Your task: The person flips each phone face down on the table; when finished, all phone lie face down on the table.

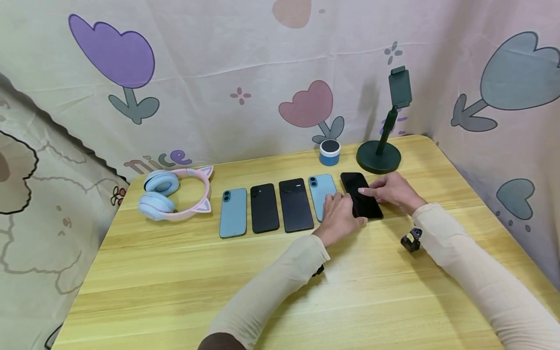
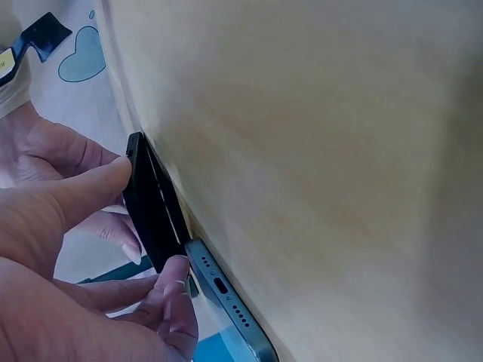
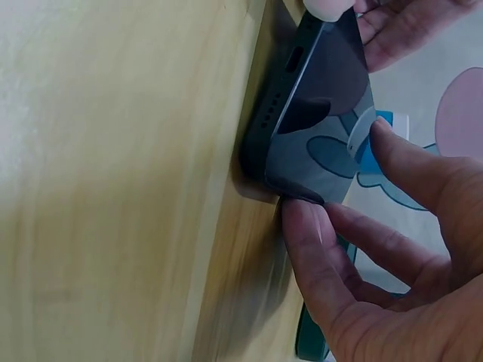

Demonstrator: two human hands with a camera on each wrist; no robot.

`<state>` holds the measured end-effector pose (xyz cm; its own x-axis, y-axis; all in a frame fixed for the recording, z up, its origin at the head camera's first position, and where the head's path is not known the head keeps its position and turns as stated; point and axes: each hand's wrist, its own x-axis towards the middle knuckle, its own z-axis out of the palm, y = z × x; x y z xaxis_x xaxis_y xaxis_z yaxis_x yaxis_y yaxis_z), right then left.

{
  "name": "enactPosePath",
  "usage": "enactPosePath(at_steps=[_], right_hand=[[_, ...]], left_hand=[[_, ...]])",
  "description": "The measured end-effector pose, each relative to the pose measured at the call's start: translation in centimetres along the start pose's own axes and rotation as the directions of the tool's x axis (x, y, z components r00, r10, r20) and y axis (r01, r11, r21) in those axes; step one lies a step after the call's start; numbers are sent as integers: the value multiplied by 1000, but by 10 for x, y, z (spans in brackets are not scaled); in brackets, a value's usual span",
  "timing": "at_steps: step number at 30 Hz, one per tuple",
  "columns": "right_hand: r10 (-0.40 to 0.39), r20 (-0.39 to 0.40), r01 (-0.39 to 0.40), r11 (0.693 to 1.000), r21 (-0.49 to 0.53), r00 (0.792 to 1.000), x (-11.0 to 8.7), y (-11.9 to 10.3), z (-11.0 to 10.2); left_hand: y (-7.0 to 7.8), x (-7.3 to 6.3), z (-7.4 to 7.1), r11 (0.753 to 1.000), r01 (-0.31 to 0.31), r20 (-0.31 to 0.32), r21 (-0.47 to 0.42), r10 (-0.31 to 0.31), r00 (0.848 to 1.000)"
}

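A black phone lies screen up at the right end of a row of phones, one side lifted slightly off the table. My left hand grips its near left part, thumb at the bottom end and fingertips along the left side. From the right, my right hand pinches the phone, thumb over the screen and fingers at the right edge. In the left wrist view, the phone's edge stands close beside a light blue phone. The right wrist view shows reflections on the glossy screen.
Left of the hands lie a light blue phone, two dark phones and another blue phone. Cat-ear headphones are at far left. Behind stand a small blue-and-white jar and a dark green phone stand.
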<state>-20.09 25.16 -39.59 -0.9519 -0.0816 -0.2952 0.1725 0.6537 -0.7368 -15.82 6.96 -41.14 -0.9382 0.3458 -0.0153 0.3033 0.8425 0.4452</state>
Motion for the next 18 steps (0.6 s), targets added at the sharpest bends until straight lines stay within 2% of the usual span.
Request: enactPosePath(at_steps=[9, 14, 18], right_hand=[[-13, 32, 11, 999, 51, 999, 1, -3, 4], [11, 41, -14, 998, 53, 999, 2, -6, 5], [23, 59, -28, 996, 88, 998, 4, -7, 7]], left_hand=[[-1, 0, -3, 998, -3, -36, -55, 1, 999], [-5, 0, -3, 997, -35, -74, -76, 30, 997], [-7, 0, -4, 995, -31, -83, -96, 23, 996]])
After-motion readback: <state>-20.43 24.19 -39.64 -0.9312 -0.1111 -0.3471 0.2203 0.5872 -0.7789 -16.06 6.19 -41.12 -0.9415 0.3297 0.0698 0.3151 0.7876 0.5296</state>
